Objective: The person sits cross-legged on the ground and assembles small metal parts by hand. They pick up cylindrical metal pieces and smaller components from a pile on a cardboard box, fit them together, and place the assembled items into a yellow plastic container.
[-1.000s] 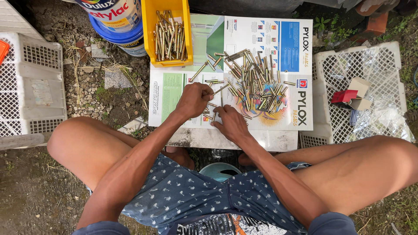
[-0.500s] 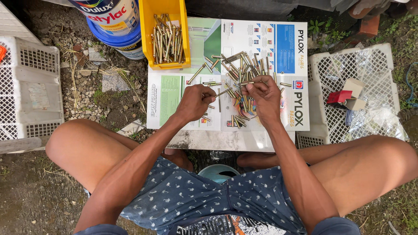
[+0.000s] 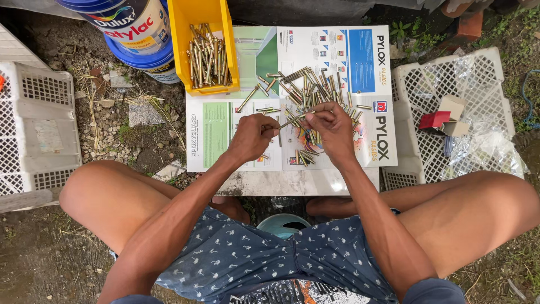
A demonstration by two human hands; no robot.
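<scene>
Sitting low over a small table (image 3: 298,183), the person works a heap of loose bolts (image 3: 309,93) spread on a printed sheet (image 3: 225,135).

Head view: the left hand (image 3: 251,137) is curled, fingers pressed together around the near end of one bolt (image 3: 292,119). The right hand (image 3: 333,129) pinches the far end of the same bolt between thumb and fingertips, so both hands share one piece just above the sheet. The heap lies just beyond the hands, reaching towards the sheet's far right. A yellow bin (image 3: 203,45) holding more bolts stands at the far left corner of the sheet, beside a blue paint bucket (image 3: 135,34). White crates (image 3: 450,112) flank the table on both sides.

Risks, as judged:
- The sheet looks glossy; round bolts could roll off its near edge onto the dirt and be lost among the stones.
- A forearm sweeping across the heap may scatter pieces towards the right crate.
- A two-handed grip on a thin bolt may slip; the piece would then fall back into the heap and be hard to tell apart.
- The bin overhangs the sheet edge; a knock could tip it.
</scene>
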